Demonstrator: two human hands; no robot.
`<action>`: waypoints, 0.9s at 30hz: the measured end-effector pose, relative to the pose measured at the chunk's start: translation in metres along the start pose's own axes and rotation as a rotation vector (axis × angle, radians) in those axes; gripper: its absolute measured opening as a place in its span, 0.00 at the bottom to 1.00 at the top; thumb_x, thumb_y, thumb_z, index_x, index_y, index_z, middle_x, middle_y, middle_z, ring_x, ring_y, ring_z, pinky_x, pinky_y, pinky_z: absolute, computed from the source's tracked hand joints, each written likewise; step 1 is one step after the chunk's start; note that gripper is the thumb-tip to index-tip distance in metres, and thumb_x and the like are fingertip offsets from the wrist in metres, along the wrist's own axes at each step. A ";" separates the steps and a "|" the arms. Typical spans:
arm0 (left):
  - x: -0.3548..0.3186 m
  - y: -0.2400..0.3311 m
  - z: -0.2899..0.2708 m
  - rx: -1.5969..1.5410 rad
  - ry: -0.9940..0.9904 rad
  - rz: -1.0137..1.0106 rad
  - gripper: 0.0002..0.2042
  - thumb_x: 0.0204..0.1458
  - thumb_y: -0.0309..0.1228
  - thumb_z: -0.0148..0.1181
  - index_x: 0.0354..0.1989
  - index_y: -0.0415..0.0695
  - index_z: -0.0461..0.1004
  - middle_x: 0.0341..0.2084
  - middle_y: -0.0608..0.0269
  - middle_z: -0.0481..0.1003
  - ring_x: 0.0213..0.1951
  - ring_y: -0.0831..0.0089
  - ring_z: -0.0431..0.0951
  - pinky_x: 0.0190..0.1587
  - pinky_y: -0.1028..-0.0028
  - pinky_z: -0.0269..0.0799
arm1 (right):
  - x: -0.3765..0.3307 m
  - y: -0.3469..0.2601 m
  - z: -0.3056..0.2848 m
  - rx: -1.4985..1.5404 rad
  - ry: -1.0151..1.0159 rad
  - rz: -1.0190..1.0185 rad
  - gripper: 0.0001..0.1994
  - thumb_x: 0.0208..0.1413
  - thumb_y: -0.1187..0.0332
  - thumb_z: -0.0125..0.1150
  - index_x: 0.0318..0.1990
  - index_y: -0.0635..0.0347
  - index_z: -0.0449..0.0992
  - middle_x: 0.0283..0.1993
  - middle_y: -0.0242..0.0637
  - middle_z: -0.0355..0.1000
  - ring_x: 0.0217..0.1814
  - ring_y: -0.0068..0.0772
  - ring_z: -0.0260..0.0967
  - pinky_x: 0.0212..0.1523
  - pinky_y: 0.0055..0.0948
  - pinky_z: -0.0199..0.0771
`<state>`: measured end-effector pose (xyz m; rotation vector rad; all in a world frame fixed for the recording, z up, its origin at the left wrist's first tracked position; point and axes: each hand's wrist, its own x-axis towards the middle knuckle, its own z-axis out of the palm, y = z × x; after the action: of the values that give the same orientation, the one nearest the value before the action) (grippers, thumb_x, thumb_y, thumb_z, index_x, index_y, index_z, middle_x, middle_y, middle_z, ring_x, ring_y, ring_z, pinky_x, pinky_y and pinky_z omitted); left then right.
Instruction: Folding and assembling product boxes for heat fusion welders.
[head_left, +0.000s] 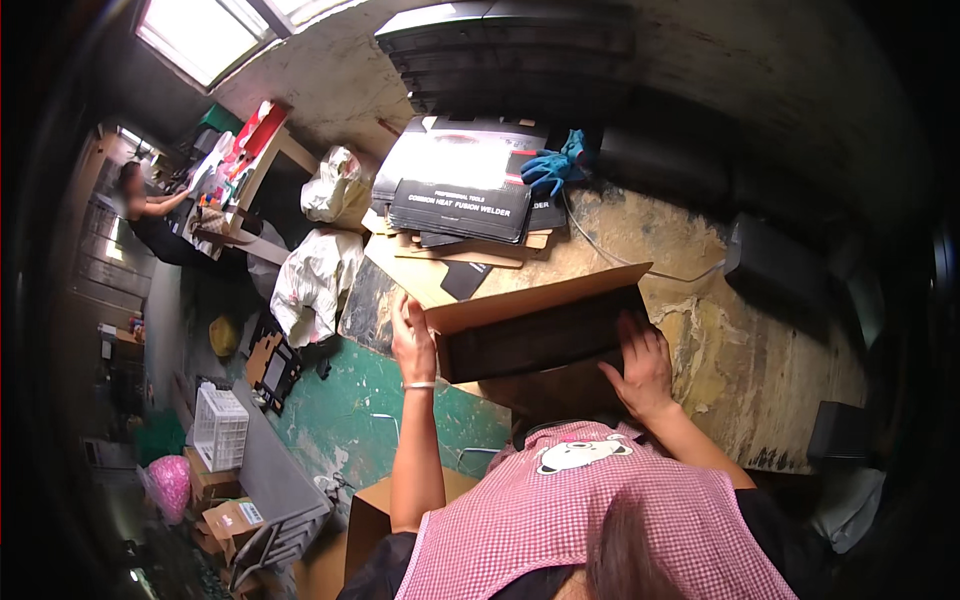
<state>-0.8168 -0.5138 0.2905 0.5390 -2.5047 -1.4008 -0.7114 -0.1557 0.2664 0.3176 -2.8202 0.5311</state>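
Observation:
An open cardboard box (545,335), long and shallow with a dark inside, lies at the near edge of the worktable. Its tan lid flap (540,298) stands raised along the far side. My left hand (412,342) grips the left end of the box, with the fingers pointing up along the outside. At the right end my right hand (645,368) rests against the box, fingers stretched and thumb spread apart. Beyond the box lies a small black card piece (464,279).
Flat black printed cartons (457,208) are stacked at the back of the worktable (715,350), beside blue work gloves (550,168). A cable (610,248) runs rightward to a dark box (770,260). White sacks (316,285) stand left; another person (160,215) works at a far table.

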 end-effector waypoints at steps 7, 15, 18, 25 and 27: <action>-0.083 -0.015 -0.008 -0.453 -0.220 0.076 0.27 0.64 0.38 0.50 0.72 0.53 0.58 0.67 0.50 0.63 0.59 0.53 0.72 0.63 0.57 0.67 | 0.014 -0.011 -0.038 -0.019 0.019 -0.031 0.29 0.51 0.65 0.71 0.59 0.69 0.72 0.64 0.52 0.69 0.66 0.51 0.67 0.63 0.44 0.68; -0.074 -0.007 -0.008 0.455 -0.296 0.716 0.27 0.51 0.45 0.70 0.53 0.42 0.70 0.66 0.49 0.65 0.70 0.42 0.56 0.73 0.46 0.48 | 0.074 0.005 -0.033 0.045 -0.047 -0.368 0.32 0.53 0.44 0.66 0.58 0.58 0.74 0.60 0.48 0.72 0.65 0.54 0.65 0.67 0.51 0.62; -0.059 -0.010 -0.004 0.525 -0.405 0.853 0.44 0.42 0.60 0.70 0.61 0.41 0.65 0.65 0.41 0.63 0.67 0.40 0.61 0.69 0.47 0.57 | 0.076 0.013 -0.020 -0.070 -0.141 -0.373 0.41 0.48 0.36 0.66 0.66 0.51 0.69 0.63 0.46 0.69 0.66 0.56 0.62 0.70 0.52 0.57; -0.052 -0.005 0.004 0.720 -0.332 0.906 0.36 0.44 0.50 0.72 0.66 0.64 0.70 0.59 0.48 0.67 0.60 0.46 0.67 0.61 0.50 0.65 | 0.077 0.018 0.000 -0.135 -0.105 -0.374 0.42 0.44 0.35 0.67 0.67 0.42 0.69 0.62 0.47 0.68 0.65 0.55 0.63 0.68 0.51 0.60; -0.059 -0.007 0.002 0.674 -0.366 0.854 0.36 0.44 0.51 0.71 0.67 0.66 0.70 0.63 0.47 0.65 0.62 0.44 0.64 0.64 0.48 0.61 | 0.070 0.007 -0.009 -0.021 -0.121 -0.318 0.43 0.44 0.35 0.68 0.68 0.42 0.68 0.67 0.50 0.64 0.71 0.59 0.57 0.73 0.56 0.53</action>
<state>-0.7622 -0.4913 0.2827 -0.7110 -2.8756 -0.3457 -0.7770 -0.1570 0.2924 0.8010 -2.8054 0.4239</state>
